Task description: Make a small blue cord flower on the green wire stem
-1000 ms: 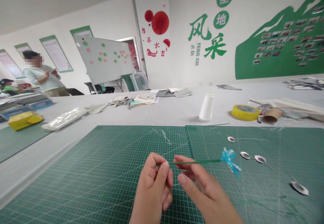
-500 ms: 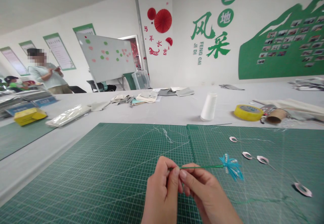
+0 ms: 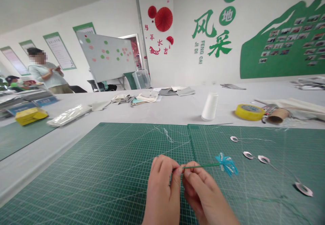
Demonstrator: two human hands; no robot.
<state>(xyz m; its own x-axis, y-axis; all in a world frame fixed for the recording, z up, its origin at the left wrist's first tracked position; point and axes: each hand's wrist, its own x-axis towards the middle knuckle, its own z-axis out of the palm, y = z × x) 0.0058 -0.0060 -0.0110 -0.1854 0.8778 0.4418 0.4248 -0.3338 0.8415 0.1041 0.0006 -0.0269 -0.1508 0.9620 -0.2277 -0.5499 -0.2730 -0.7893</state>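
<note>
Both my hands meet low in the middle of the head view, over the green cutting mats (image 3: 106, 164). A thin stem wrapped in green thread (image 3: 204, 166) runs out to the right from my fingers, tipped by a blue looped flower (image 3: 226, 164) with pale beaded or silvery strands. My left hand (image 3: 164, 187) pinches the stem's near end between thumb and fingers. Close beside it, my right hand (image 3: 203, 189) is closed on the stem with thumb and fingertips. Loose green thread (image 3: 281, 202) lies on the mat at the right.
Several pale oval rings with wire tails, among them one ring (image 3: 263, 159), lie on the right mat. Behind stand a white thread cone (image 3: 210, 107), yellow tape (image 3: 249, 112) and a cardboard tube (image 3: 278, 115). White thread scraps (image 3: 167, 135) lie farther back. A person (image 3: 48, 70) stands at far left.
The stem and blue flower have shifted a little left, turning slightly. My right hand's fingers have moved on the stem, and the loose green thread at the right has moved.
</note>
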